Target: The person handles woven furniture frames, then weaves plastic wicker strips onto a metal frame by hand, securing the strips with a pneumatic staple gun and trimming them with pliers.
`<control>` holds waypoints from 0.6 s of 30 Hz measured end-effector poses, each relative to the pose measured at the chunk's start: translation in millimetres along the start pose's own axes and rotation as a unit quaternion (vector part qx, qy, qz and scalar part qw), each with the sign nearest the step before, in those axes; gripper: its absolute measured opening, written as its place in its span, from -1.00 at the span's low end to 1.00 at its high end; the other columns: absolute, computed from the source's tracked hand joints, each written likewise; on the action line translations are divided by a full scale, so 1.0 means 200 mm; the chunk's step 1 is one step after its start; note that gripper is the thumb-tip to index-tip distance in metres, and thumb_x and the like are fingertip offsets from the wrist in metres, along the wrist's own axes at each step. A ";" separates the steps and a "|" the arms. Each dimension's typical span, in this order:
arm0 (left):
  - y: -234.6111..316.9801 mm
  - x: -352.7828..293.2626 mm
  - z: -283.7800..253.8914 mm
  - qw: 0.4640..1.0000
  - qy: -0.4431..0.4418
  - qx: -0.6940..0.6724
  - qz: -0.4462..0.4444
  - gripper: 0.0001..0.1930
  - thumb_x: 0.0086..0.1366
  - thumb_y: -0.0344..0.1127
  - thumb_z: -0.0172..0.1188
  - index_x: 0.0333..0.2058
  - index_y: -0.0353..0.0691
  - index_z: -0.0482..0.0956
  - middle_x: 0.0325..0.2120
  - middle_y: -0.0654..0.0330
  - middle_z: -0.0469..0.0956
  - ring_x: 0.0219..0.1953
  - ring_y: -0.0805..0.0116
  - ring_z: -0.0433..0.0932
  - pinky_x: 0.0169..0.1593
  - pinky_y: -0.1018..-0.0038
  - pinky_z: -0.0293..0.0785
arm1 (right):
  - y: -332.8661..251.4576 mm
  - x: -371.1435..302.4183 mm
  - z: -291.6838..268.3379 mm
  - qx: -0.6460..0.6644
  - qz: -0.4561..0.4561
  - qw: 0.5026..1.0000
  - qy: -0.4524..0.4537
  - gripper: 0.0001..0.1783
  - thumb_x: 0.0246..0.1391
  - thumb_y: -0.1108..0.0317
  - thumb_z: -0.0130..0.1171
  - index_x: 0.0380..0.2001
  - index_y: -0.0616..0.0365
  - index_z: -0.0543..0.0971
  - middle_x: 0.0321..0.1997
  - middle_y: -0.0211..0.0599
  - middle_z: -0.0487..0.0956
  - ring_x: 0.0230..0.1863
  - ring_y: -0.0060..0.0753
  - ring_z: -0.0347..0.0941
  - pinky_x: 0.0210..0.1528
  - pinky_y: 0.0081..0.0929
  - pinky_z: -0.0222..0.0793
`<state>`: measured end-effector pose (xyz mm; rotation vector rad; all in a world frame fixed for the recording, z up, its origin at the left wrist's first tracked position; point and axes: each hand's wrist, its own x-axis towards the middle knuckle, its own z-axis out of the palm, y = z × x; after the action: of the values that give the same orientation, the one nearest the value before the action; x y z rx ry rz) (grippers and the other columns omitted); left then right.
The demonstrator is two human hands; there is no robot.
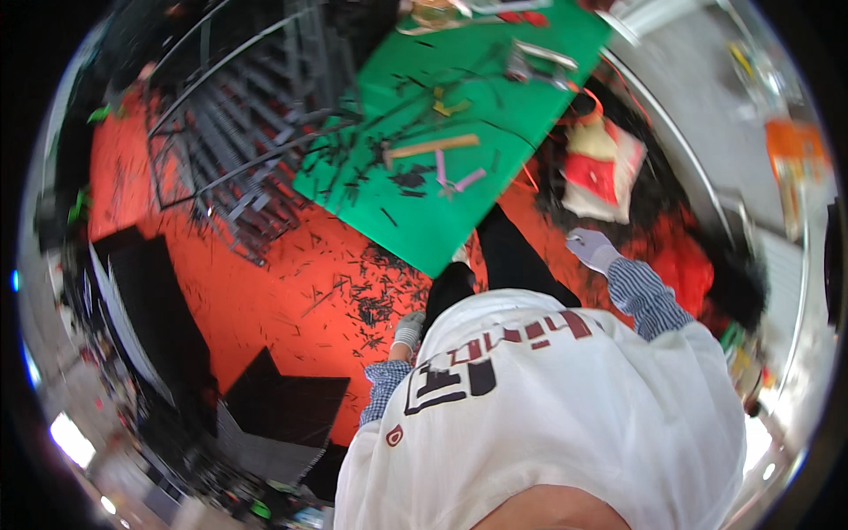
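Note:
My right hand [592, 249], in a pale glove, hangs to the right of my legs with its fingers curled in. I see nothing held in it. On the left, my left hand [408, 330], in a grey-white glove, hangs low beside my leg; its fingers are hidden and blurred. Both hands are apart from the green table [415, 225] in front of me. Lying on the table are a wooden-handled hammer [435, 147], a pink-handled pair of pliers [458, 180], a yellow tool [449, 106] and scattered dark strips.
Dark metal bars [252, 132] are stacked in a wire frame at the left of the table. Black scraps [375, 305] litter the red floor [256, 309]. An open black box [283, 402] stands lower left. A red and cream bag [602, 172] lies right of the table.

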<state>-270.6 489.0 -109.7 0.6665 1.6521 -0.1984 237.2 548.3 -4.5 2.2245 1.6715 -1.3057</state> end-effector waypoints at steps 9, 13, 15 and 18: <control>0.21 0.00 -0.47 0.910 0.067 0.368 0.179 -0.56 0.24 0.08 0.04 -0.25 -0.21 0.60 -0.34 -0.13 0.60 -0.27 -0.06 0.60 -0.23 0.12 0.44 | 0.06 -0.72 0.44 0.101 0.127 0.985 0.062 -0.58 0.14 0.00 0.04 -0.13 0.08 0.55 -0.16 -0.05 0.60 -0.09 0.03 0.52 -0.04 -0.14 0.42; 1.24 -0.60 -0.28 0.837 0.120 0.291 0.447 -0.69 0.31 -0.35 0.10 -0.02 -0.32 0.55 -0.15 0.09 0.63 -0.12 0.29 0.59 0.01 0.43 0.48 | 0.26 -0.99 0.51 0.177 0.202 0.958 0.100 -0.62 0.17 0.09 0.07 -0.08 0.12 0.55 -0.19 -0.08 0.63 -0.19 -0.06 0.58 -0.08 -0.26 0.47; 1.64 -0.99 -0.04 0.826 0.000 0.183 0.534 -0.70 0.34 -0.45 0.08 0.04 -0.34 0.51 -0.05 0.05 0.57 -0.04 0.30 0.54 0.08 0.45 0.43 | 0.44 -1.13 0.64 0.208 0.228 0.942 0.135 -0.61 0.16 0.05 0.06 -0.11 0.11 0.55 -0.20 -0.04 0.62 -0.15 0.01 0.55 -0.07 -0.20 0.45; 1.92 -1.71 0.51 0.691 -0.083 0.173 0.697 -0.65 0.36 -0.33 0.09 0.08 -0.33 0.46 -0.02 0.05 0.54 -0.10 0.32 0.53 -0.05 0.44 0.44 | 0.73 -1.42 0.93 0.246 0.282 0.908 0.187 -0.58 0.14 0.01 0.05 -0.14 0.11 0.55 -0.21 0.04 0.60 -0.10 0.11 0.52 -0.07 -0.12 0.42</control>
<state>35.5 647.1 286.1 1.9410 0.5505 0.5483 235.0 178.2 1.8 3.0802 0.6570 -1.2845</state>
